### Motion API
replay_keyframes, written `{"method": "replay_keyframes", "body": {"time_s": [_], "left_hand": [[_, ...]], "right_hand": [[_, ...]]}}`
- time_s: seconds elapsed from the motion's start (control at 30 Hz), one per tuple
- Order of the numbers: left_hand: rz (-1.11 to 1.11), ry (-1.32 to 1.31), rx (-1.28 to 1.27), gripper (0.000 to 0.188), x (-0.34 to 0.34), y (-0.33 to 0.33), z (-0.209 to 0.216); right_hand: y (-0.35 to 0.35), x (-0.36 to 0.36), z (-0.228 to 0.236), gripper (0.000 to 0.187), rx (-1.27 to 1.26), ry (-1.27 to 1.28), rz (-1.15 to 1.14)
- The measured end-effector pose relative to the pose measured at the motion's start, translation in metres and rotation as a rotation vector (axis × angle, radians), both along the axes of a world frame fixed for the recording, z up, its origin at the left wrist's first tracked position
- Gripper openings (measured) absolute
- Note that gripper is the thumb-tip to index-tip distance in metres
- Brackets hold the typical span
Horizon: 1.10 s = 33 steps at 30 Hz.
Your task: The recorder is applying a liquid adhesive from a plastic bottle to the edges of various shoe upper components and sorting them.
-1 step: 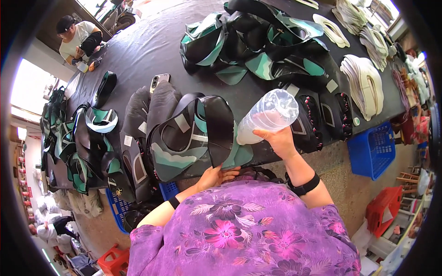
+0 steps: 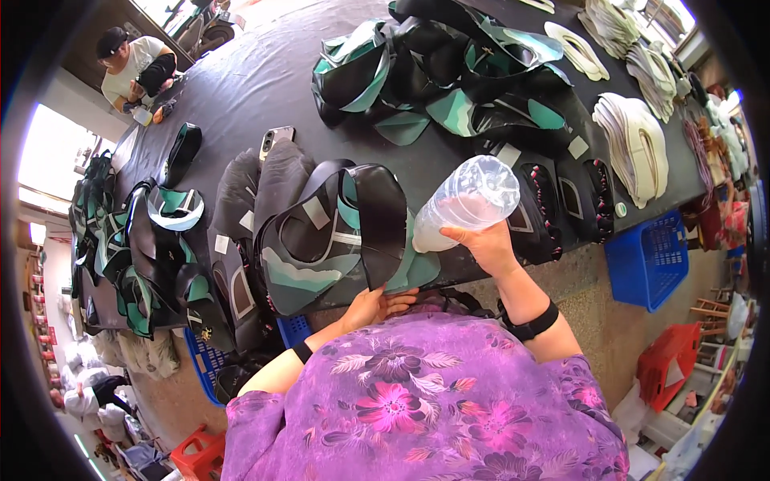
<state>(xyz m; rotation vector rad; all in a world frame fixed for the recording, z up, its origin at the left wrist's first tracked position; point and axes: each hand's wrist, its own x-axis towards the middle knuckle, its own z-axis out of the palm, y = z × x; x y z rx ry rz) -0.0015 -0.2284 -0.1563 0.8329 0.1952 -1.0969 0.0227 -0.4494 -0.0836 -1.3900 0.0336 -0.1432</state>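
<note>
My right hand [image 2: 488,250] is wrapped round a clear plastic bottle [image 2: 469,196]. The bottle is tilted, base up, and its narrow end points down at a teal edge of a black-and-teal fabric piece [image 2: 313,276]. Whitish contents show low in the bottle. At the table's front edge, my left hand [image 2: 375,308] has its thumb side against the lower tip of the piece's black strip, with other fingers reaching right beneath the teal edge. The piece lies looped and layered on the dark tabletop. Where the bottle's tip meets it is partly hidden.
More black-and-teal pieces lie in a heap [image 2: 449,72] at the far side and another pile [image 2: 144,248] at left. Cream fabric stacks [image 2: 630,148] lie at right. A phone [image 2: 277,138] rests behind the piece. A blue basket [image 2: 648,260] stands below right. A person [image 2: 132,68] sits far left.
My hands and the bottle keep nearly the same place. The person at the far left has shifted the dark thing in their hands slightly.
</note>
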Motion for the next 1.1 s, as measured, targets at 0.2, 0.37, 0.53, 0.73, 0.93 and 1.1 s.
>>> {"method": "replay_keyframes", "body": {"time_s": [0.2, 0.37, 0.53, 0.73, 0.93, 1.1], "left_hand": [[-0.03, 0.024, -0.016, 0.047, 0.005, -0.001, 0.002], [-0.095, 0.004, -0.063, 0.051, 0.009, 0.0, 0.005], [-0.125, 0.017, -0.103, 0.056, 0.011, 0.001, 0.005], [-0.155, -0.009, -0.102, 0.054, 0.013, 0.004, 0.008], [-0.192, -0.074, -0.11, 0.054, 0.017, 0.008, 0.02], [-0.19, -0.147, -0.019, 0.055, 0.019, 0.007, 0.028]], "right_hand": [[0.006, -0.021, 0.008, 0.048, -0.095, 0.048, 0.087], [0.029, -0.025, 0.006, 0.05, 0.121, 0.105, 0.113], [0.033, -0.026, 0.006, 0.049, 0.04, 0.077, 0.133], [0.003, -0.028, 0.014, 0.045, -0.511, -0.331, 0.071], [-0.027, -0.021, 0.031, 0.038, 0.112, -0.203, -0.305], [-0.018, -0.021, 0.026, 0.04, 0.217, -0.112, -0.195]]}}
